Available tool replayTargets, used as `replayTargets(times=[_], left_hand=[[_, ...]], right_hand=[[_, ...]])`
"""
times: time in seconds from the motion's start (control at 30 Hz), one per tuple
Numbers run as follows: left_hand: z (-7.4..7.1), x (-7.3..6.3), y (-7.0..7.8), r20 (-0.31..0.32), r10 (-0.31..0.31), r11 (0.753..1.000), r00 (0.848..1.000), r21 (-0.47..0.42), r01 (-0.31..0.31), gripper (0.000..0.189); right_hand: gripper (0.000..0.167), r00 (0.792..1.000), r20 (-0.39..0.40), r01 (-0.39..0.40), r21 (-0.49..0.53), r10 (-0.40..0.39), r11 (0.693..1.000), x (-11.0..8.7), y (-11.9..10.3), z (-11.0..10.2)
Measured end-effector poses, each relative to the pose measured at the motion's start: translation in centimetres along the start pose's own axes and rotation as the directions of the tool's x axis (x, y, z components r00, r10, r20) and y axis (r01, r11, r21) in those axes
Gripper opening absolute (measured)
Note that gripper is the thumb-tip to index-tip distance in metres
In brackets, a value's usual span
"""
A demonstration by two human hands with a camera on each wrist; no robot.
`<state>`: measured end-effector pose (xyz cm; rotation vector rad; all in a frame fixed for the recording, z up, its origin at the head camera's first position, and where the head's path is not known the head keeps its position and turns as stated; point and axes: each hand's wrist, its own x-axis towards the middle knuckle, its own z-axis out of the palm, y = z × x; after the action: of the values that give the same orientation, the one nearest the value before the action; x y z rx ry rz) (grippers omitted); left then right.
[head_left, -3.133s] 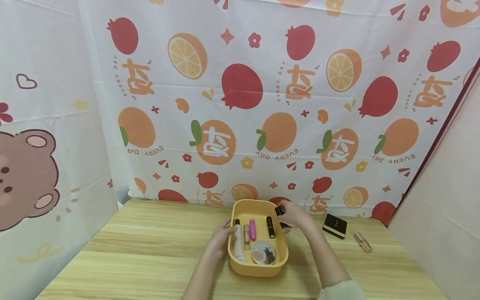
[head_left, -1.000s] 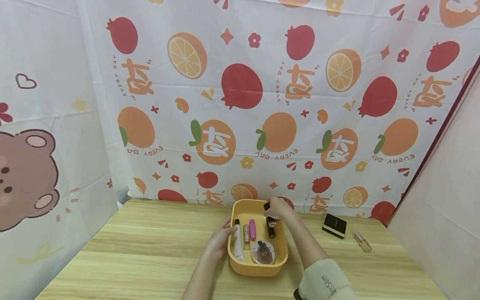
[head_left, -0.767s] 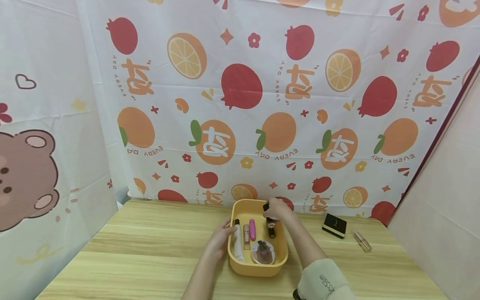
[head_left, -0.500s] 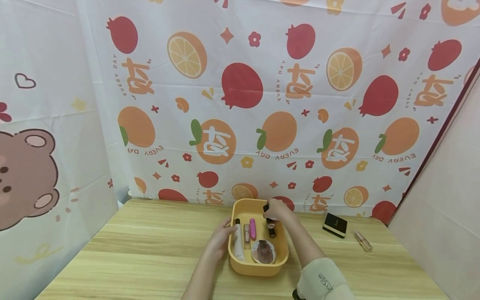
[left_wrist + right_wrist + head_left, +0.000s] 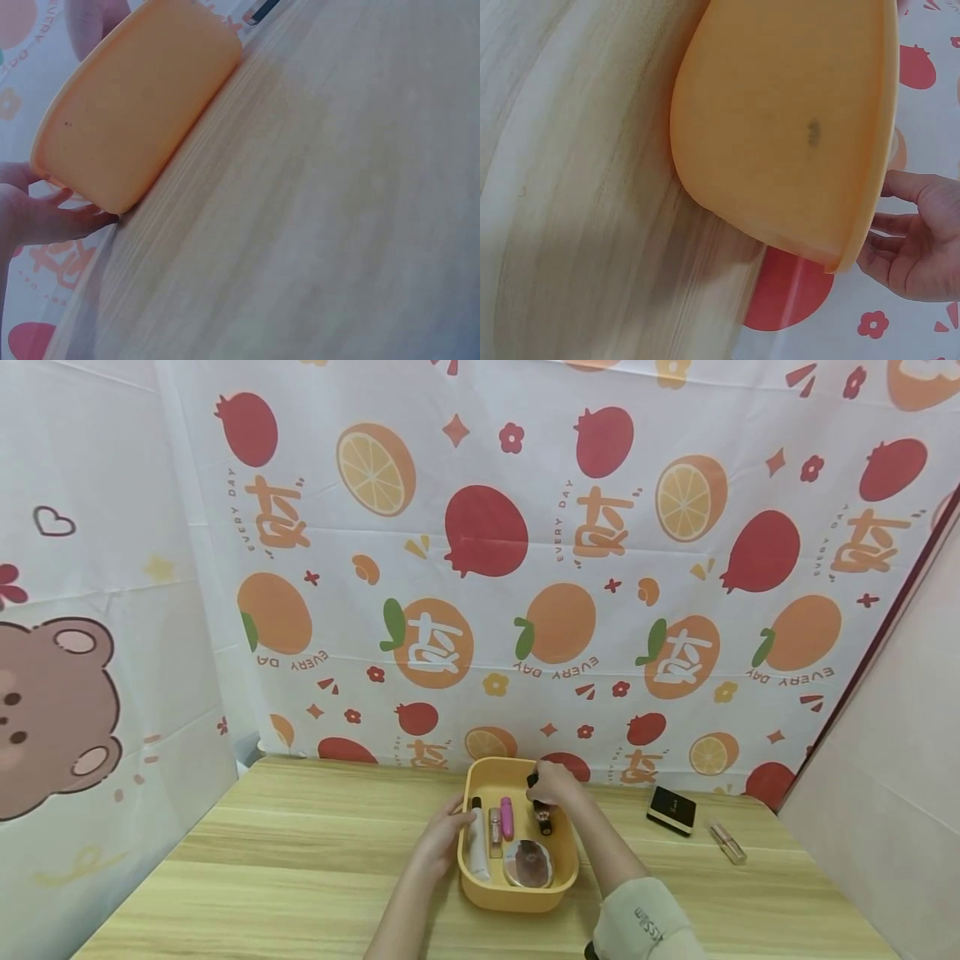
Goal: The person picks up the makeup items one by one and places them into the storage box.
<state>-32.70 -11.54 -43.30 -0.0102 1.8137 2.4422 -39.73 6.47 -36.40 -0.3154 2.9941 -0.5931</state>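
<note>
A yellow bin [image 5: 517, 900] stands on the wooden table. My left hand [image 5: 441, 837] grips its left rim, thumb inside and fingers along the outer wall [image 5: 142, 97]. Over the far right rim reaches my right hand [image 5: 558, 783], its fingers pinching the black end of a small item with a shiny rose-gold part [image 5: 543, 815]; its exact kind is unclear. That item overlaps a black tube lying in the bin. Also inside are a white squeeze tube [image 5: 478, 845], a clear-and-pink cosmetic tube [image 5: 495, 835], a bright pink tube [image 5: 507, 818] and a round compact [image 5: 528, 865].
To the right of the bin lie a black square case [image 5: 672, 810] and a slim pinkish-gold tube [image 5: 727, 843]. A fruit-print curtain [image 5: 480, 635] hangs right behind the table's back edge. A bear-print sheet [image 5: 60, 710] hangs at the left.
My right hand has moved left from just outside the bin's right rim, bringing the black-ended item over the inside and lower. My left hand keeps its hold on the rim.
</note>
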Motion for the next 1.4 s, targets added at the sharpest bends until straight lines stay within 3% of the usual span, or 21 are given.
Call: replayTargets(times=[0.27,0.5,0.73,1.4], left_hand=[[0.0,-0.1,0.0,0.015,0.013,1.0,1.0,-0.012,-0.013,0.059],[0.1,-0.1,0.1,0.013,0.012,1.0,1.0,-0.011,-0.012,0.059],[0.2,-0.1,0.0,0.011,0.017,1.0,1.0,-0.018,-0.017,0.058],[0.0,0.1,-0.1,0.003,-0.001,1.0,1.0,-0.012,0.001,0.059]], right_hand=[[0.02,1.0,-0.007,-0.01,0.018,0.011,1.0,-0.3,-0.3,0.5],[0.044,1.0,-0.012,-0.008,0.06,0.008,0.998,-0.3,-0.3,0.6],[0.045,0.999,-0.007,-0.037,0.07,0.037,0.997,-0.3,-0.3,0.5],[0.049,1.0,-0.002,-0.02,0.031,0.021,0.999,-0.4,0.1,-0.6]])
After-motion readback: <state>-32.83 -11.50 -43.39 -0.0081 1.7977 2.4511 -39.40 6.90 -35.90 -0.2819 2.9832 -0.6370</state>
